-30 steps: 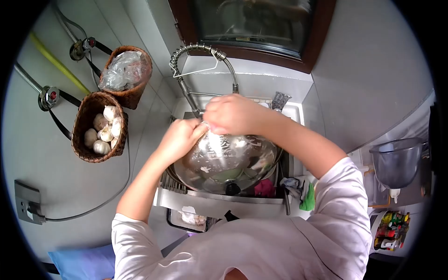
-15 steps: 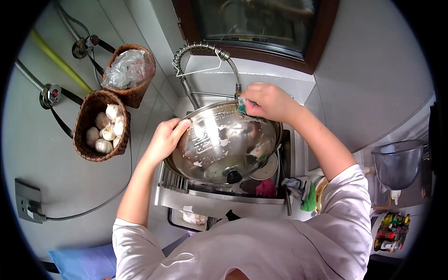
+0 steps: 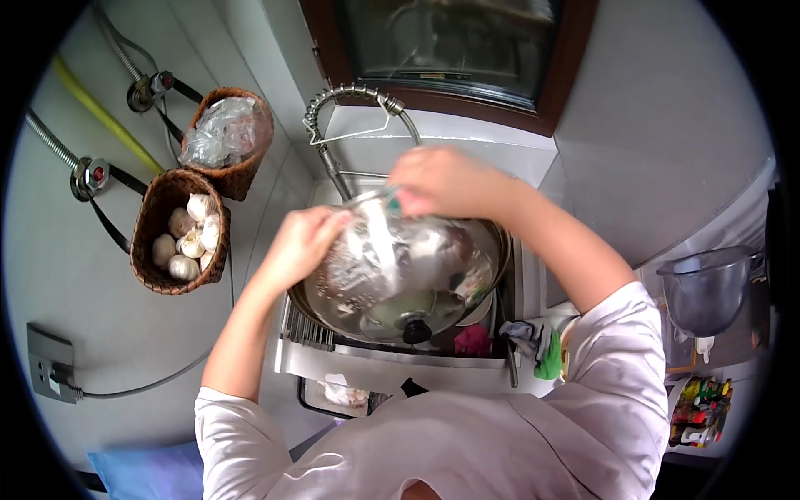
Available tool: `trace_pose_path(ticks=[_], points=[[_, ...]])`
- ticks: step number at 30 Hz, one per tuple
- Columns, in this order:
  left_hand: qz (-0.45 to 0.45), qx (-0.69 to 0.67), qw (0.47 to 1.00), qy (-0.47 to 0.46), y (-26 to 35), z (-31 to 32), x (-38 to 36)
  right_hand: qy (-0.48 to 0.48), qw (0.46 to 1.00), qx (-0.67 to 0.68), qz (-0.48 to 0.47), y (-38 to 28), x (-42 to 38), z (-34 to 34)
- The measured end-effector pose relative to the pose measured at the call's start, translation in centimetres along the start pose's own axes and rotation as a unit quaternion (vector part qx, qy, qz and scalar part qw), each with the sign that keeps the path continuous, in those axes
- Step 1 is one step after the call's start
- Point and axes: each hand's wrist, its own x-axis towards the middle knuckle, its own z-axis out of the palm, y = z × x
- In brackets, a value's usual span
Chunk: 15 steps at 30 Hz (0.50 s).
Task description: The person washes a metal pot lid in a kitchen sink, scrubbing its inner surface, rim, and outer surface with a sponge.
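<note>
Two hands were seen over a sink (image 3: pixel 310 357). A steel lid (image 3: pixel 400 275) was gripped at its rim by the left hand (image 3: pixel 302 244), tilted above the sink. A sponge (image 3: pixel 392 202) was clutched against it by the right hand (image 3: pixel 442 181).

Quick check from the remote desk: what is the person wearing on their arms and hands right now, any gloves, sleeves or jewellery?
Both hands are bare: no gloves show on the left hand or the right hand, which is motion-blurred. Forearms are uncovered. Short sleeves of a pale pinkish-white shirt end near the elbows. No watch, ring or bracelet is visible.
</note>
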Motion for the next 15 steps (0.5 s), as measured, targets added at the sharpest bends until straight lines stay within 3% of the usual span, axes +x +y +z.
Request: trace_pose_path(ticks=[3, 6, 9, 12, 15], points=[[-0.083, -0.081, 0.991, 0.072, -2.2, -1.8, -1.2, 0.079, 0.984, 0.022, 0.159, 2.3, -4.4, -0.9], [-0.097, -0.105, 0.986, 0.085, -3.7, -1.3, -1.5, 0.115, 0.986, -0.003, 0.119, 2.3, -4.6, -0.3], [-0.081, -0.101, 0.990, 0.052, -1.3, -0.7, -0.7, 0.078, 0.995, -0.018, 0.064, 1.1, -1.3, -1.7], [-0.042, -0.055, 0.997, 0.021, 0.3, 1.7, -0.2, -0.059, 0.997, -0.045, 0.002, -1.0, 2.1, -0.3], [-0.054, -0.045, 0.997, 0.034, -1.2, 0.7, -0.6, -0.018, 1.000, -0.007, 0.002, 0.2, 0.7, -0.5]])
